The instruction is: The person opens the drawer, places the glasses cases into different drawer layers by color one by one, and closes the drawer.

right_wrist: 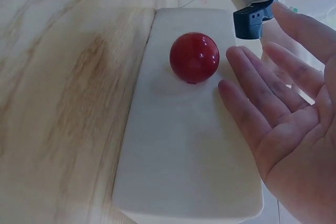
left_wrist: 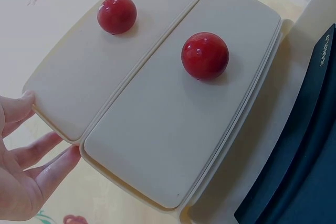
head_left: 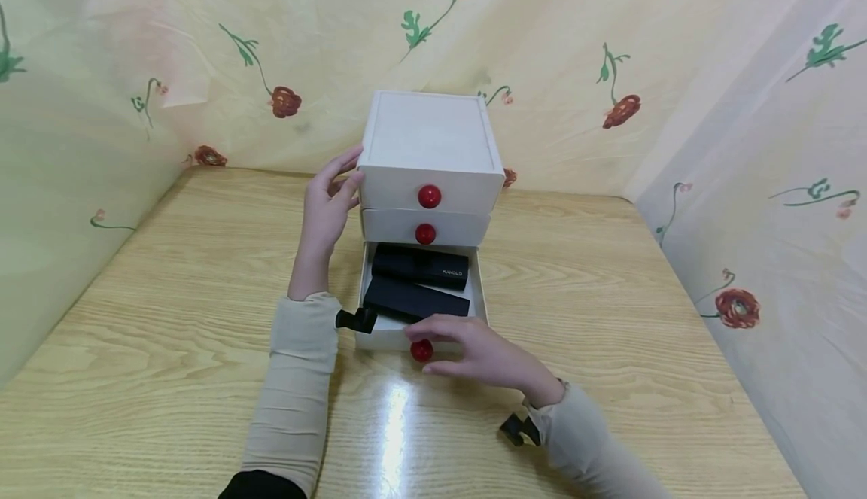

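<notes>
A small white drawer cabinet (head_left: 428,134) with red knobs stands on the table. Its bottom drawer (head_left: 482,296) is pulled out and holds two dark cases: a black case (head_left: 420,266) with pale lettering behind, and a plain dark case (head_left: 415,299) in front. My left hand (head_left: 328,202) rests against the cabinet's left side, its fingers (left_wrist: 52,169) spread at the edge of the upper drawers. Above the bottom drawer's front, my right hand (head_left: 484,352) hovers beside the red knob (right_wrist: 194,57). Its fingers (right_wrist: 257,85) are extended and grip nothing.
The wooden table (head_left: 609,318) extends on both sides of the cabinet. Flower-printed sheeting (head_left: 542,40) hangs behind and at the sides. Each wrist wears a black camera mount, one (head_left: 357,321) near the drawer's left front corner.
</notes>
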A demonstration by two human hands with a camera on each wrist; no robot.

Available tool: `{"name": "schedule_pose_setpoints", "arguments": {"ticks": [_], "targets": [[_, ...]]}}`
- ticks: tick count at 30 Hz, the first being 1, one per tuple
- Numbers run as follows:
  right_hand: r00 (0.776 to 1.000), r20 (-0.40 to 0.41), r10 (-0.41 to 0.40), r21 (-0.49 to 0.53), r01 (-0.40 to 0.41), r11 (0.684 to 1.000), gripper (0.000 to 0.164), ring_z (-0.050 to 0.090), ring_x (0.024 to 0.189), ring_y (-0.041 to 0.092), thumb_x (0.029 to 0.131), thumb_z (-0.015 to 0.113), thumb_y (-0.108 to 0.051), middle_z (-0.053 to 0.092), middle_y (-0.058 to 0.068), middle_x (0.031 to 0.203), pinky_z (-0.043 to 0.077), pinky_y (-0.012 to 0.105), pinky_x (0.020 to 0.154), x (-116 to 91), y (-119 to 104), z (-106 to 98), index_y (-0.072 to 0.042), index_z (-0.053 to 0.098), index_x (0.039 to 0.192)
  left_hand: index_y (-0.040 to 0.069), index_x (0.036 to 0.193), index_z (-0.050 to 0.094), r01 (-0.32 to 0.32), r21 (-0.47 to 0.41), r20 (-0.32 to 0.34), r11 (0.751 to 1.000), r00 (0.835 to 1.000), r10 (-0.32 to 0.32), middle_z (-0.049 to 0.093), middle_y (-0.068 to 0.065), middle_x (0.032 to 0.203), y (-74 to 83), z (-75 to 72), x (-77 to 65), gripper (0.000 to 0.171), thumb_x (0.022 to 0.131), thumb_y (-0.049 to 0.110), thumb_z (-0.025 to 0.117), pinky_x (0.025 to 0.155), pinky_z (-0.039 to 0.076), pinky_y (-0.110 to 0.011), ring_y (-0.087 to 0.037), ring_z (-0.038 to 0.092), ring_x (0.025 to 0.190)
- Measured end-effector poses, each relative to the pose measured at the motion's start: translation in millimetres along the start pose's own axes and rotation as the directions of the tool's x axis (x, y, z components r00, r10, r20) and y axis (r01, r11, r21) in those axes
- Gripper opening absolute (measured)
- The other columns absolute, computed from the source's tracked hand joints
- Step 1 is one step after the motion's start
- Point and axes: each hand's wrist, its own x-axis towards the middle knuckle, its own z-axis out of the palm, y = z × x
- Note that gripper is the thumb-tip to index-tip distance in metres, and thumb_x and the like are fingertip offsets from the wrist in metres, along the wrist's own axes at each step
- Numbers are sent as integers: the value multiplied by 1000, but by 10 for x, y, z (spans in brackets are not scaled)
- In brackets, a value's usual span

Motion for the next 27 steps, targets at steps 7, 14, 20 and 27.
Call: {"name": "schedule_pose_setpoints", "arguments": {"ticks": [7, 14, 20, 27], "targets": [[999, -48, 7, -68, -10, 998, 44, 60, 117, 20, 88, 71, -15, 63, 7, 129, 50, 36, 101, 39, 14, 24, -5, 59, 129, 18, 138, 56, 1, -2, 1, 1000, 1000, -1, 55, -11, 136, -13, -9, -6, 39, 99, 21, 56, 92, 53, -49, -22, 61, 106], [995, -49, 83, -38, -85, 996, 44, 62, 114, 17, 88, 71, -18, 65, 4, 127, 52, 34, 98, 13, 20, -28, -8, 59, 130, 16, 138, 56, -8, -3, 3, 1000, 1000, 8, 55, -12, 136, -5, -6, -3, 39, 99, 20, 56, 91, 54, -49, -22, 61, 107], [980, 1, 199, -29, -199, 980, 42, 66, 104, 16, 89, 70, -16, 69, 3, 115, 55, 33, 91, -18, -9, -91, -8, 59, 129, 16, 138, 56, -8, -10, 4, 1000, 1000, 9, 55, -12, 137, -5, -3, -3, 40, 98, 20, 57, 92, 53, -51, -24, 61, 108], [956, 28, 291, -40, -290, 956, 31, 67, 88, 9, 90, 69, -13, 73, -1, 95, 55, 20, 79, -13, -71, -65, -3, 64, 118, 17, 138, 55, 1, -11, 5, 1000, 1000, 0, 55, -12, 137, -3, -9, -3, 39, 99, 21, 56, 93, 53, -51, -25, 61, 110]]}}
